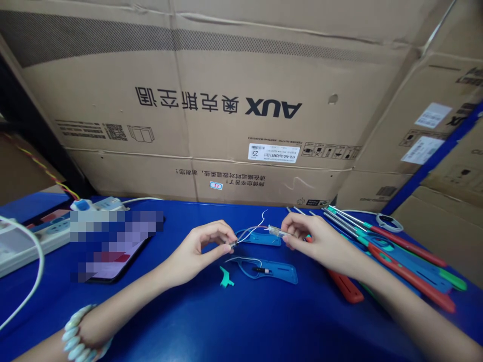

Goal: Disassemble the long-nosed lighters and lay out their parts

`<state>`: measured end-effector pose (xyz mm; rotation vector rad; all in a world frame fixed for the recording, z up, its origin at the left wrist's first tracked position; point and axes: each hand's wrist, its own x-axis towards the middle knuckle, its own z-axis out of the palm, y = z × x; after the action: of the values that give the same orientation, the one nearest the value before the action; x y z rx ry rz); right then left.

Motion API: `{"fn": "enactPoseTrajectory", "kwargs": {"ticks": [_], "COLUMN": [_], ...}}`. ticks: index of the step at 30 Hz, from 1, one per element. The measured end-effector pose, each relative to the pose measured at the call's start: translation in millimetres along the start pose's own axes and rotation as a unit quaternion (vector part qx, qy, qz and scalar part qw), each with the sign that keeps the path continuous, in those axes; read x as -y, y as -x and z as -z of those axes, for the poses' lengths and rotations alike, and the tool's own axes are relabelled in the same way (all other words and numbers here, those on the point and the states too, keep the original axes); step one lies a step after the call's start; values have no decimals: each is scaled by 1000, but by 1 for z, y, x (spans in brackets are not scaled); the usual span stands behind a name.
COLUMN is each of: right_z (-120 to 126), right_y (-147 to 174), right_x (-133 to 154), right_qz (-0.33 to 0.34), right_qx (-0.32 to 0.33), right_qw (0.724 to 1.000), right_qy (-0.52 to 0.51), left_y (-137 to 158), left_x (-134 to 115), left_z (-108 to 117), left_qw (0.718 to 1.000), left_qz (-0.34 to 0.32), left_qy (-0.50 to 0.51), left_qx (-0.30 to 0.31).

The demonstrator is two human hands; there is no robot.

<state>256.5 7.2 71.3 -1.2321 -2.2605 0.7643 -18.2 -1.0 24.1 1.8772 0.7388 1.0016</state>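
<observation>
My left hand (211,244) pinches a small dark part at the end of thin wires (247,234). These wires run across toward my right hand (311,236), and one loose white end curls upward. Between the fingertips of my right hand is a small clear plastic piece (278,231) with a wire at its tip. Below the hands lies a blue plastic handle shell (289,271) with a small black cylinder (261,270) and a white wire on it. A second blue shell (269,238) lies behind, partly covered. A green plastic bit (226,277) rests nearby.
Red, blue and green handles with metal rods (388,234) are heaped at the right, near a red shell (349,289). A phone (128,246) and a white power strip (49,231) lie left. A large cardboard box (211,65) stands behind the blue table (188,327).
</observation>
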Motion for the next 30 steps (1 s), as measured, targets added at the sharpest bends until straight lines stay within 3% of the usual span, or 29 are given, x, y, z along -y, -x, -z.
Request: {"fn": "enactPoseTrajectory", "kwargs": {"ticks": [19, 30], "right_z": [-25, -36], "right_y": [-1, 1], "right_x": [-10, -8], "right_qz": [-25, -34], "right_qx": [96, 111], "right_qw": [990, 977], "right_qy": [103, 180], "left_y": [-1, 2], "left_x": [17, 25], "left_z": [5, -2], "left_qw": [979, 971], "left_qz": [37, 49], "left_qy": [-196, -223], "left_qx": [50, 68]}}
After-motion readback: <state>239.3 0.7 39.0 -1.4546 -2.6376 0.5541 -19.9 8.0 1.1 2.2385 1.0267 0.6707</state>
